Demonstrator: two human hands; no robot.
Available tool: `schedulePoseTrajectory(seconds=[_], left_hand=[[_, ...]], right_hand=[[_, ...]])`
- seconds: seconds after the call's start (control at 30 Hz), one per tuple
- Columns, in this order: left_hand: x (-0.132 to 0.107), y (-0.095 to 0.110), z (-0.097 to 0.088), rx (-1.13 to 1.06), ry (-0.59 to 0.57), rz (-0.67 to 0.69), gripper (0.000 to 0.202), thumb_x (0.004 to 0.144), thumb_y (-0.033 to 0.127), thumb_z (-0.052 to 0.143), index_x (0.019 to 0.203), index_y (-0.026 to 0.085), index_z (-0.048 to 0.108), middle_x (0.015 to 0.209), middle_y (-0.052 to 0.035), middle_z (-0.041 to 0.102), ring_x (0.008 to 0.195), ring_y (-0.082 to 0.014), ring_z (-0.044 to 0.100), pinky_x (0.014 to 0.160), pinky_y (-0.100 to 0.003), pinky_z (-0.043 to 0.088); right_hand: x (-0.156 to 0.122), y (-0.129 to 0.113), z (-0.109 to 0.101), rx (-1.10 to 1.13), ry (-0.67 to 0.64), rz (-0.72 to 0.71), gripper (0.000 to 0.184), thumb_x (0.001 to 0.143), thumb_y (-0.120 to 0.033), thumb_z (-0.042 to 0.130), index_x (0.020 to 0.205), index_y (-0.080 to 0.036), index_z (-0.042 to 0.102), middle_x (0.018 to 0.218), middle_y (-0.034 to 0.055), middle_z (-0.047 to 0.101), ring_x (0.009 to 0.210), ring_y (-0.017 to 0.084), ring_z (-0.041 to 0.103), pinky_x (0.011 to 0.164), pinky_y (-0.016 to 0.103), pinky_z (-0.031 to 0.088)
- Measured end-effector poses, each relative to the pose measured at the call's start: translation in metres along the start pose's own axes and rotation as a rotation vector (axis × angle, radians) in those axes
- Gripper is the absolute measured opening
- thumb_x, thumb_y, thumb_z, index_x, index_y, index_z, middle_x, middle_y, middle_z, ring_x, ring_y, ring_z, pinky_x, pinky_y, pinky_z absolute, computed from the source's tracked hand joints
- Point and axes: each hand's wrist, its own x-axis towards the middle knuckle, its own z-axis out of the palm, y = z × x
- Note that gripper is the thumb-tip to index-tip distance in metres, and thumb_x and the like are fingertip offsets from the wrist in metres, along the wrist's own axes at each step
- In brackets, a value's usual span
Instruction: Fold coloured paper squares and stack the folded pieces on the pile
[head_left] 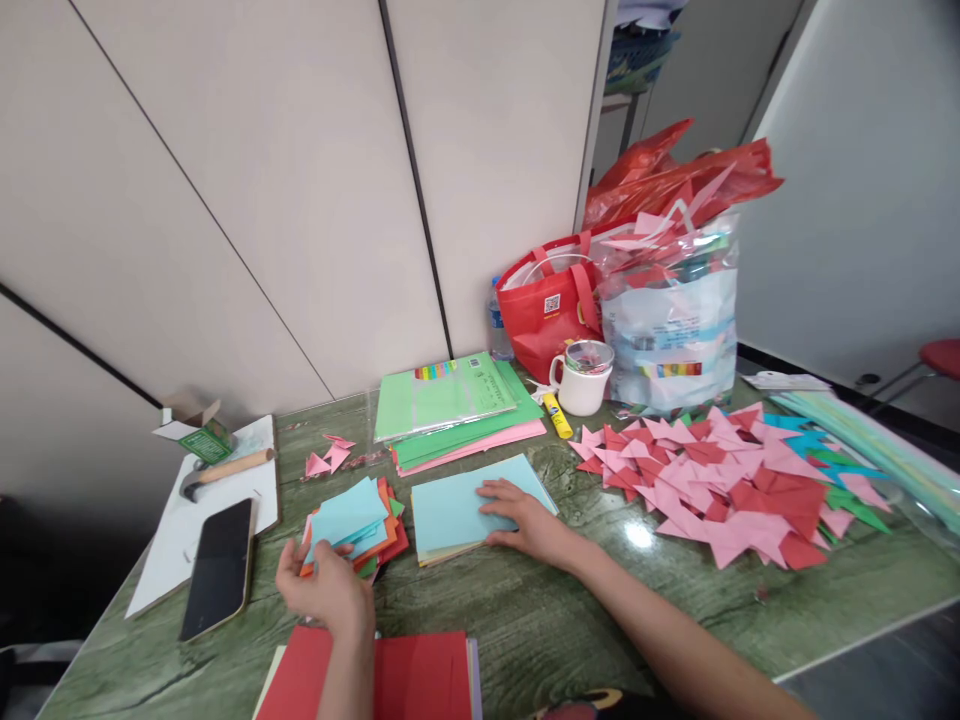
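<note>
My left hand (321, 588) is at the near left edge of a small, uneven stack of coloured paper pieces (358, 512), light blue on top with orange, red and green below. Its thumb and fingers are closed on the edge of the pieces. Fingers stretched out, my right hand (525, 520) lies on the right part of a stack of larger light blue paper (450, 505), with cream sheets under it. Close to my body, beneath my left forearm, is a stack of red paper (420, 675) with other colours at its edges.
Folded pink and red paper shapes (720, 470) cover the table's right side. Behind stand a white mug (583, 385), a red bag (544, 320) and a filled plastic bag (667, 335). A glue stick (557, 415), green paper packs (446, 398), a phone (219, 568) and a hammer (232, 468) lie around.
</note>
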Motion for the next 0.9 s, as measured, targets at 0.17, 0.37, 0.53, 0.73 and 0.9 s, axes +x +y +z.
schedulePoseTrajectory(seconds=[0.17,0.37,0.53,0.73,0.9], left_hand=[[-0.018,0.008,0.000,-0.058,-0.247,0.217,0.020,0.073,0.018,0.048,0.092,0.017,0.052,0.077,0.0032,0.052,0.033,-0.0018,0.040,0.032,-0.017,0.032],[-0.054,0.004,-0.005,-0.009,-0.697,0.108,0.015,0.076,0.029,0.049,0.084,0.017,0.055,0.061,0.0034,0.055,0.036,-0.0058,0.046,0.036,-0.018,0.035],[-0.071,-0.005,-0.004,0.079,-0.971,-0.105,0.021,0.073,0.036,0.054,0.081,0.017,0.055,0.055,0.0032,0.056,0.040,-0.0104,0.053,0.037,-0.021,0.039],[-0.070,-0.015,0.003,-0.064,-1.112,-0.672,0.043,0.069,0.049,0.055,0.092,0.013,0.056,0.087,-0.0133,0.066,0.075,-0.0240,0.064,0.064,-0.037,0.050],[-0.071,-0.006,0.001,-0.303,-1.187,-0.881,0.050,0.074,0.046,0.051,0.120,0.027,0.041,0.109,-0.0088,0.059,0.090,-0.0234,0.059,0.073,-0.040,0.048]], right_hand=[[0.001,0.000,-0.001,0.031,0.017,-0.009,0.028,0.067,-0.029,0.067,0.093,-0.020,0.064,0.113,0.0111,0.057,0.113,0.025,0.044,0.098,0.046,0.029],[0.004,-0.008,-0.006,0.061,0.047,-0.033,0.014,0.081,-0.022,0.049,0.082,-0.021,0.063,0.094,0.0060,0.065,0.101,0.020,0.053,0.095,0.043,0.032],[0.004,-0.015,-0.009,0.156,0.215,0.018,0.013,0.078,-0.017,0.048,0.081,-0.020,0.060,0.090,0.0063,0.064,0.092,0.018,0.057,0.083,0.035,0.044],[0.004,-0.032,-0.018,0.259,0.311,-0.034,0.010,0.073,-0.016,0.053,0.079,-0.021,0.060,0.095,0.0059,0.064,0.093,0.018,0.057,0.085,0.035,0.042],[0.005,-0.044,-0.018,0.297,0.125,-0.149,0.007,0.069,-0.017,0.059,0.072,-0.022,0.062,0.097,0.0047,0.065,0.105,0.020,0.050,0.090,0.038,0.039]])
